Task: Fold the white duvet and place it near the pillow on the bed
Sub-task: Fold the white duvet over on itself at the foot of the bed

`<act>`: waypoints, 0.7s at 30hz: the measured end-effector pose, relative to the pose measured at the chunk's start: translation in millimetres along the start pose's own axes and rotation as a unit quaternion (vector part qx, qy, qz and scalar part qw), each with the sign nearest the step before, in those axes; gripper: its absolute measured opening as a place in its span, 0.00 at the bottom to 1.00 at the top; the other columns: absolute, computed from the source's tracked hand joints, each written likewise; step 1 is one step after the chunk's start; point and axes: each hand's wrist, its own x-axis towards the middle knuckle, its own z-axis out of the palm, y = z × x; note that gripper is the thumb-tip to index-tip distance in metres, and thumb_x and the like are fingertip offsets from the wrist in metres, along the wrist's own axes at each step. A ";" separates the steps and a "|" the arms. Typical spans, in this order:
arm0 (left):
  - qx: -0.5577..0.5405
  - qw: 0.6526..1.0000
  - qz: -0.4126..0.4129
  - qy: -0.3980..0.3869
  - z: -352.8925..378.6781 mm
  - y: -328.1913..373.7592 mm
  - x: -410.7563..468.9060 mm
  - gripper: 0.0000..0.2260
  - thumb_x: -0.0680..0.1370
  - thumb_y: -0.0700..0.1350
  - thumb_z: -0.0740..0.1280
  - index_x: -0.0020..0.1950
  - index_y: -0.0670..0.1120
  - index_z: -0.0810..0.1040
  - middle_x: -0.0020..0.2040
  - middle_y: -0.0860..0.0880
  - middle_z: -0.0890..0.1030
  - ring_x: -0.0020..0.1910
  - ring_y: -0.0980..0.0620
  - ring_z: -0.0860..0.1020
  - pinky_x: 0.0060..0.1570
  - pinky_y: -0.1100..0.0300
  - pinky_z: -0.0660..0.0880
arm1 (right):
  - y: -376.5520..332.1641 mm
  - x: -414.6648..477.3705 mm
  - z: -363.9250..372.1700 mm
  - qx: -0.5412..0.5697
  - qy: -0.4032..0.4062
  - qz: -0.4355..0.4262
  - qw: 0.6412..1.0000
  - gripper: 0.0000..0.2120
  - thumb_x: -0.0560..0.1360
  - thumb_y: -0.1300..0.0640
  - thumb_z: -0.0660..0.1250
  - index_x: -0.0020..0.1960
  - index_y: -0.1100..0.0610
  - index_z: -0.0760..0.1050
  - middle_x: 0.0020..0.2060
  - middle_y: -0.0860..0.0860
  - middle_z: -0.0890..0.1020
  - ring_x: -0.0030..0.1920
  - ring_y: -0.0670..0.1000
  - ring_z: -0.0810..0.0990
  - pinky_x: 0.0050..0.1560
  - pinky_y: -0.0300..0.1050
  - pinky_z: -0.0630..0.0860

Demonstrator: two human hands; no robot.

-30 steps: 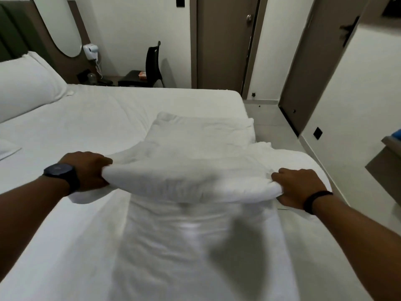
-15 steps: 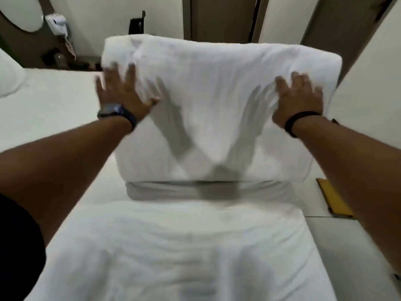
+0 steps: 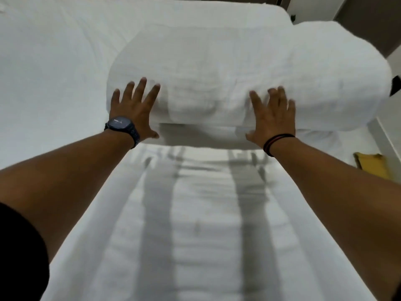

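Note:
The white duvet [image 3: 217,68] lies as a thick folded bundle across the bed's [image 3: 47,61] right part, with a flat layer of it stretching toward me. My left hand [image 3: 134,109], with a dark watch on the wrist, rests flat with spread fingers on the bundle's near left side. My right hand [image 3: 272,118], with a dark wristband, presses flat on its near right side. Neither hand grips the fabric. No pillow is in view.
The bundle's right end overhangs the bed's edge. A yellow object [image 3: 372,167] lies on the pale floor to the right. Dark door panels [image 3: 368,20] stand at the top right. Bare white sheet fills the left of the bed.
The duvet's near edge, held up in both hands a second ago, has been flipped away from me and now lies down as a thick fold. Both hands have let go and lie flat.

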 end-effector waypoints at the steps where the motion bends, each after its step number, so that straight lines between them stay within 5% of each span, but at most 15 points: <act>1: 0.001 1.000 0.002 0.011 0.9 0.0 5.0 0.61 0.58 0.63 0.79 0.76 0.57 0.38 0.79 0.47 0.45 0.76 0.42 0.48 0.71 0.39 0.49 | -3.5 4.4 3.6 -0.004 0.040 -0.006 0.999 0.55 0.62 0.39 0.74 0.75 0.47 0.42 0.73 0.61 0.52 0.75 0.62 0.44 0.71 0.64 0.48; 5: 0.022 1.000 0.017 -0.002 2.1 2.1 24.4 0.66 0.55 0.62 0.80 0.75 0.57 0.33 0.79 0.47 0.43 0.76 0.40 0.49 0.70 0.37 0.50 | -18.6 28.8 10.8 -0.017 0.035 -0.036 0.999 0.62 0.59 0.39 0.77 0.75 0.47 0.35 0.75 0.60 0.50 0.75 0.61 0.48 0.68 0.68 0.52; 8: 0.051 0.998 -0.009 -0.024 4.7 3.8 35.1 0.64 0.57 0.57 0.81 0.76 0.53 0.38 0.77 0.43 0.52 0.70 0.35 0.60 0.63 0.38 0.64 | -24.9 39.5 23.9 -0.057 -0.008 -0.027 0.998 0.55 0.61 0.45 0.77 0.75 0.52 0.44 0.69 0.58 0.62 0.69 0.61 0.61 0.63 0.69 0.61; 10: 0.064 0.997 -0.048 -0.017 5.6 2.8 39.2 0.52 0.63 0.52 0.79 0.77 0.45 0.49 0.70 0.37 0.65 0.63 0.32 0.67 0.56 0.42 0.68 | -26.9 42.4 37.0 -0.038 -0.004 -0.031 0.999 0.42 0.64 0.50 0.75 0.70 0.57 0.58 0.62 0.59 0.70 0.61 0.63 0.69 0.57 0.65 0.67; 12: 0.065 0.997 -0.038 0.006 8.0 4.7 39.4 0.27 0.70 0.43 0.73 0.65 0.36 0.69 0.56 0.34 0.76 0.54 0.33 0.73 0.50 0.45 0.71 | -28.6 40.7 47.8 -0.014 0.028 -0.039 0.999 0.29 0.65 0.53 0.75 0.61 0.61 0.67 0.52 0.60 0.75 0.51 0.64 0.75 0.44 0.56 0.70; 14: 0.071 0.997 -0.006 -0.013 13.2 8.5 32.5 0.12 0.71 0.39 0.69 0.53 0.36 0.77 0.47 0.35 0.80 0.47 0.34 0.78 0.43 0.49 0.72 | -31.6 33.5 54.6 -0.014 0.053 -0.048 0.997 0.22 0.65 0.56 0.75 0.54 0.62 0.71 0.46 0.60 0.77 0.44 0.63 0.77 0.37 0.51 0.66; 21: 0.132 0.987 0.079 -0.047 19.9 8.9 -18.7 0.12 0.71 0.46 0.69 0.52 0.43 0.80 0.46 0.42 0.83 0.45 0.40 0.81 0.40 0.52 0.74 | -32.6 -10.2 46.4 -0.017 0.072 -0.081 0.994 0.17 0.64 0.65 0.71 0.52 0.62 0.74 0.44 0.60 0.78 0.42 0.63 0.77 0.34 0.49 0.63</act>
